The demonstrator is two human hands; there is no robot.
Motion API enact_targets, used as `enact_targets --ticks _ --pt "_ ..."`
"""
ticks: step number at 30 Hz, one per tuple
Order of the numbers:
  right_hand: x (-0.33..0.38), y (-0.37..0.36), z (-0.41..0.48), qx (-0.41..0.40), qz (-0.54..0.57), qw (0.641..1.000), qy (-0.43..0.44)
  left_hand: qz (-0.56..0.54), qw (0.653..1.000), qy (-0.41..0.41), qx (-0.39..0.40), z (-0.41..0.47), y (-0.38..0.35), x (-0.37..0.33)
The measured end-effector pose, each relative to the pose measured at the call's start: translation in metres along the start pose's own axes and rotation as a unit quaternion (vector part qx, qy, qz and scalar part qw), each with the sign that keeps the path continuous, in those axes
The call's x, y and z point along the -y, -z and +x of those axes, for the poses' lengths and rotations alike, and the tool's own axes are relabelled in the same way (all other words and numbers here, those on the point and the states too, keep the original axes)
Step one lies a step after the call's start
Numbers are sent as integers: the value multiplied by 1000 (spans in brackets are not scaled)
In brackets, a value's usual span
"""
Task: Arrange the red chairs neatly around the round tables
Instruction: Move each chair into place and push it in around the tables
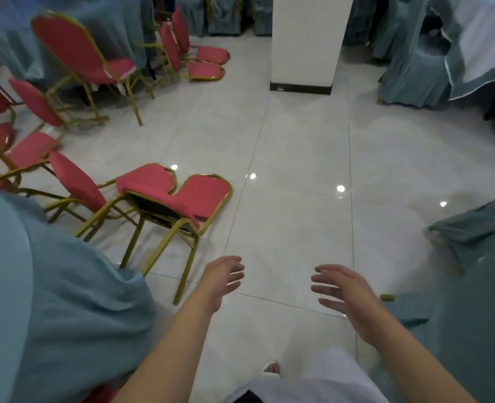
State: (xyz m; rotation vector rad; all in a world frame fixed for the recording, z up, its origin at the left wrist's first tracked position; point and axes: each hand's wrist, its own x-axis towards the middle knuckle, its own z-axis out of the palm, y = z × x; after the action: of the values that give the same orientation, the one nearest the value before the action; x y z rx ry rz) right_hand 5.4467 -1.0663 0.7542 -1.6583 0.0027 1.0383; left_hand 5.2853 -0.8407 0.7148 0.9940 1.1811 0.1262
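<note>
Currently both of your hands are empty: left hand point(223, 279) and right hand point(342, 289) hover over the floor tiles, fingers spread, touching nothing. The nearest red chair point(205, 193) sits at 11 o'clock of the left hand, apparently tipped, legs toward you, beside the draped round table point(66, 286). Judged stiff and fairly light, so grip the gold frame point(186, 271), not the soft padding.

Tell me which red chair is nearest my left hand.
The red chair just ahead of your left hand, dark seat underside showing; the others stand farther off.
</note>
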Motion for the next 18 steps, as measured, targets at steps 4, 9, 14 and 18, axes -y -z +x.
enact_targets --ticks 4,9,14,18 --pt "41 -18 78 25 -17 999 -16 -19 1000 17 1 53 3 -31" --pt "100 -62 203 88 -39 995 -30 -33 996 65 -60 127 31 -54" --pt "173 -121 309 175 -100 977 -63 -65 971 134 -187 173 60 -97" --pt "218 -179 369 231 -172 956 -59 -72 965 116 -224 200 83 -127"
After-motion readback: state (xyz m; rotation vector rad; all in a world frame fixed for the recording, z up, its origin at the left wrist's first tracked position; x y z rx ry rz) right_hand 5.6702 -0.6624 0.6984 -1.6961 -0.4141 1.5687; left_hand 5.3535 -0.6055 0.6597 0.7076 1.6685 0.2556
